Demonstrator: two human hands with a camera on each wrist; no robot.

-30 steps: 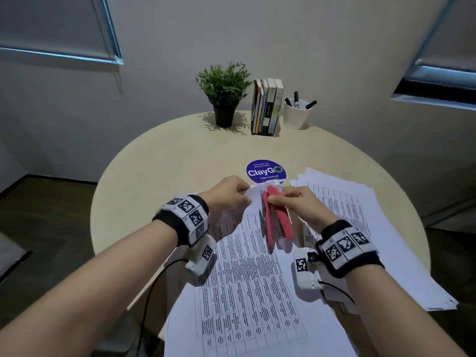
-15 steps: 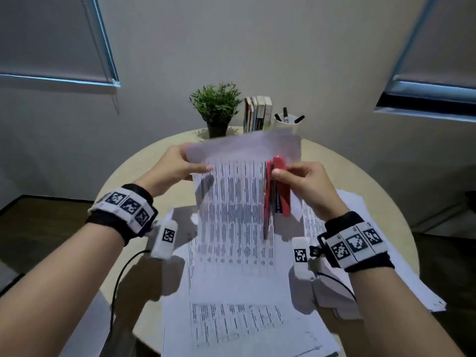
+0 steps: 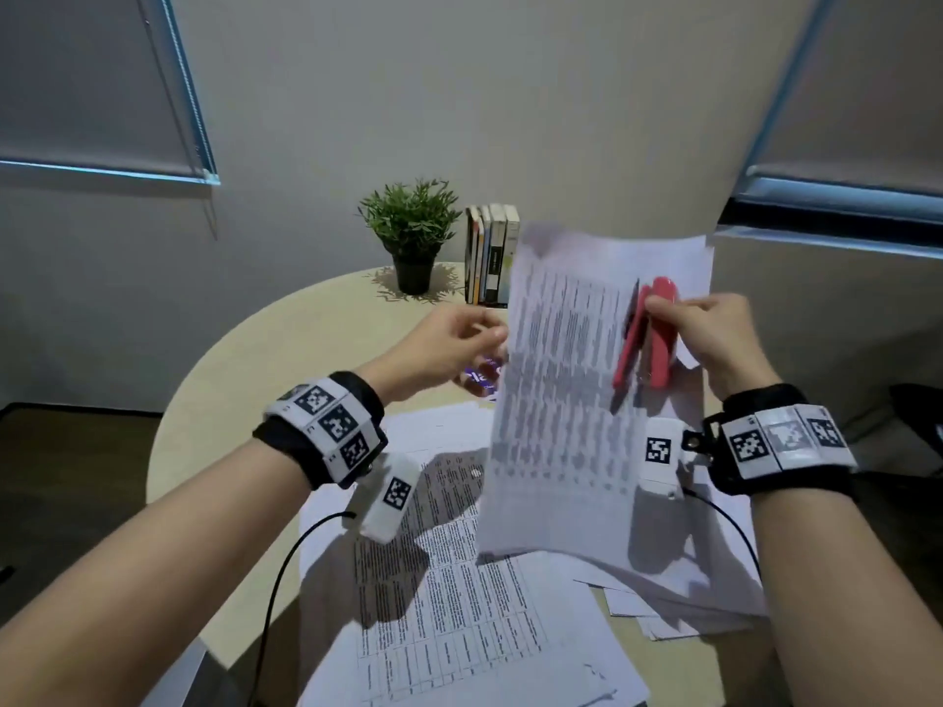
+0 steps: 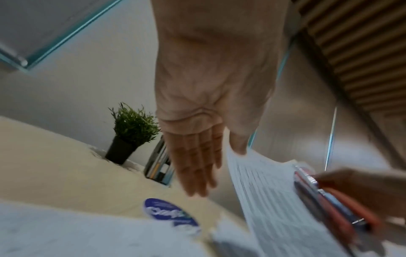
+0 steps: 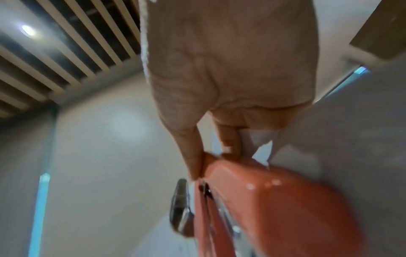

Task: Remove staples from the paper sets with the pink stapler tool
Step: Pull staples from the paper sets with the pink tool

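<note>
My right hand (image 3: 714, 331) grips the pink stapler (image 3: 658, 339) together with a printed paper set (image 3: 561, 410), held upright above the table. The stapler lies against the sheet's upper right part. In the right wrist view my thumb and fingers (image 5: 194, 163) pinch the stapler (image 5: 274, 200) at its end. My left hand (image 3: 449, 344) hovers at the sheet's left edge. The left wrist view shows its fingers (image 4: 195, 165) straight, beside the blurred paper (image 4: 263, 191), and holding nothing that I can make out.
More printed sheets (image 3: 459, 604) lie spread on the round wooden table (image 3: 286, 359), with another pile (image 3: 689, 599) at the right. A purple sticker (image 3: 482, 380), a potted plant (image 3: 411, 232) and a row of books (image 3: 492, 257) sit farther back.
The paper set rose off the table and swung right with the stapler. My left hand let go of its top left corner and dropped beside the left edge.
</note>
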